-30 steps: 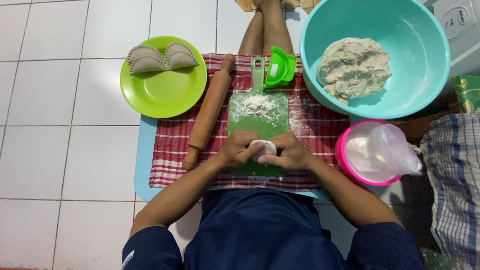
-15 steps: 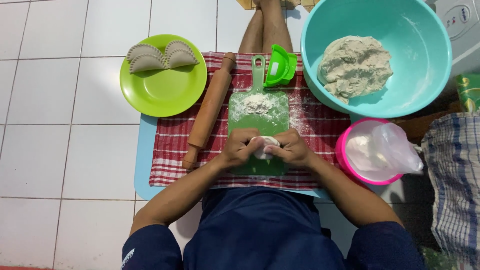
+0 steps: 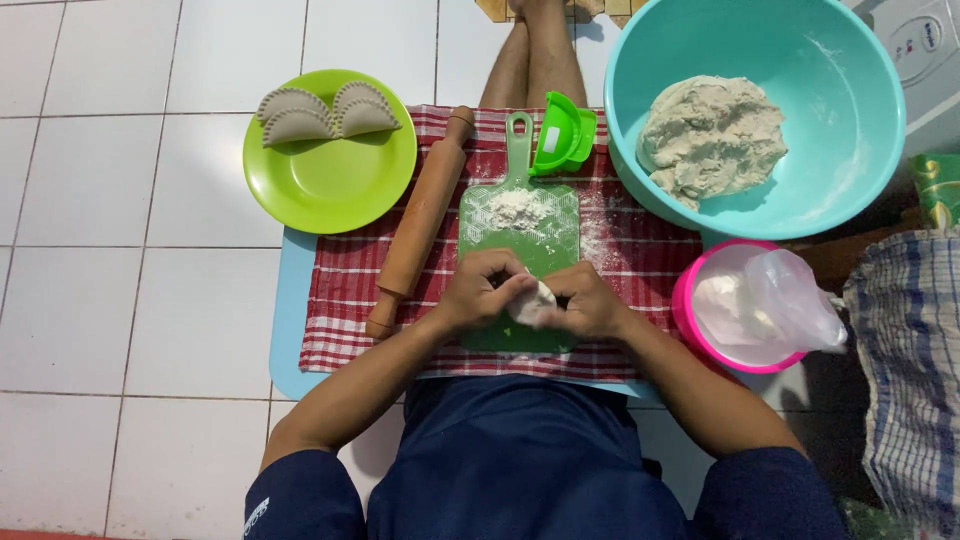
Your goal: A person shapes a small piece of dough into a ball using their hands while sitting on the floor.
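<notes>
A: Both hands are closed in over the green cutting board (image 3: 520, 260). The left hand (image 3: 484, 292) and right hand (image 3: 588, 300) cup a small piece of dough (image 3: 534, 300) between them, fingers curled round it, just above the board's near end.

B: That piece looks soft and light to me, the kind that gives under any squeeze. I'd judge it sticky too, which explains the heap of flour (image 3: 518, 206) at the board's far end.

A: Best held just as it is, from both sides with the fingertips; a hard pinch would dent it.

B: What about room? The rolling pin (image 3: 420, 222) lies just left of the board on the red checked cloth (image 3: 640, 250), near the left wrist.

A: On the right, the pink bowl (image 3: 745, 305) with its plastic bag sits near the right forearm. The big teal basin (image 3: 850, 110) of dough is further off.

B: The green plate (image 3: 330, 190) with two folded pastries (image 3: 325, 112) stands well apart, far left. The green press mould (image 3: 565, 135) waits beyond the board.
</notes>
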